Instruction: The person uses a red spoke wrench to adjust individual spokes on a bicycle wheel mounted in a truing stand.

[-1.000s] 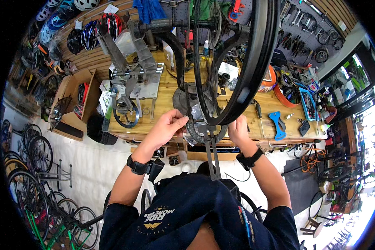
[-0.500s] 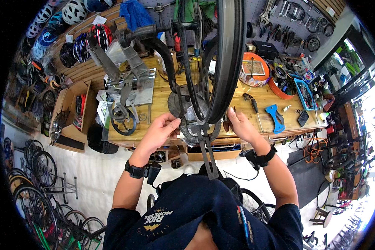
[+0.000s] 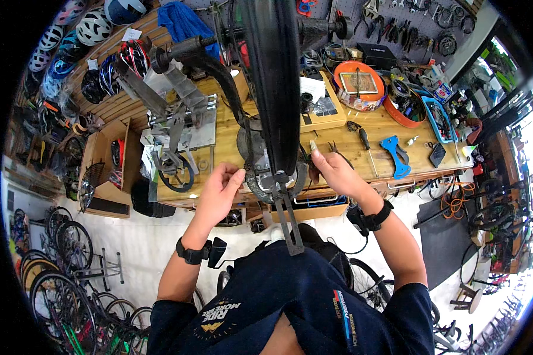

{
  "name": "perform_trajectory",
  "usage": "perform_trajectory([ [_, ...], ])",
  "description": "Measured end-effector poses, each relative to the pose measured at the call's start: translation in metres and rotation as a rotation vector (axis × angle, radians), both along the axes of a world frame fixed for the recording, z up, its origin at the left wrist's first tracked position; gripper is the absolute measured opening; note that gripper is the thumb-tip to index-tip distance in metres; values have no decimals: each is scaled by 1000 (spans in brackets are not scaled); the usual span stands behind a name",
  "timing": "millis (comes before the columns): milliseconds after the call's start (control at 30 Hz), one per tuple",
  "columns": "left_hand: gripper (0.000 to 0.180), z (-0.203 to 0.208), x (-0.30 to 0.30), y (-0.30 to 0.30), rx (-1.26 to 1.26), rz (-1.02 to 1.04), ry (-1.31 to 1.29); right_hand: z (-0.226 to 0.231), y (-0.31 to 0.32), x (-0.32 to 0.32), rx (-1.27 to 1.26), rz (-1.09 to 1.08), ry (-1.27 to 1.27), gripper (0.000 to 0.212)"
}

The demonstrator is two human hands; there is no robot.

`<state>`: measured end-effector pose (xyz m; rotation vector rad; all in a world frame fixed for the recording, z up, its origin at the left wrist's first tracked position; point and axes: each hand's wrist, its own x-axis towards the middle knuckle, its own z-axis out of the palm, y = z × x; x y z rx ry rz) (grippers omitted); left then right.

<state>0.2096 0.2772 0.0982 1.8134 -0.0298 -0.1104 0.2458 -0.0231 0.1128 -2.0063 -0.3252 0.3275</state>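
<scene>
A bicycle wheel point(image 3: 272, 89) with a black tyre stands nearly edge-on in a dark metal wheel truing stand point(image 3: 226, 83). The stand's round base point(image 3: 251, 145) rests at the bench's front, and a slotted metal arm point(image 3: 287, 222) juts toward me under the wheel. My left hand point(image 3: 220, 188) is left of the wheel's lower part, thumb and forefinger closed together. On the other side, my right hand point(image 3: 339, 173) is closed with the thumb pointing up. Its fingertips are hidden beside the stand. What either hand holds, if anything, cannot be made out.
On the wooden bench point(image 3: 367, 168) lie a screwdriver point(image 3: 366, 142), a blue tool point(image 3: 395, 155), an orange round tin point(image 3: 340, 71), a blue tray point(image 3: 435, 115) and a cardboard box point(image 3: 323, 118). A metal fixture point(image 3: 183, 115) stands at left. Helmets hang on the wall; bicycles line the floor.
The wheel now appears more edge-on, its upper part further left in view, hiding the hub and most spokes. Both hands appear slightly further left and stay on either side of the wheel.
</scene>
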Motion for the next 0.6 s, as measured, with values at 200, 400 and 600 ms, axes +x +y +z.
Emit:
perform_trajectory([
  [200,27,59,-51,-22,360,-5,-315,-25,-10,15,122,117,130,37],
  [400,51,113,-61,-81,655,-547,-423,-11,-14,26,96,164,-61,49],
  [600,80,113,-45,-134,1028,-531,-246,-6,-23,31,137,306,-74,41],
])
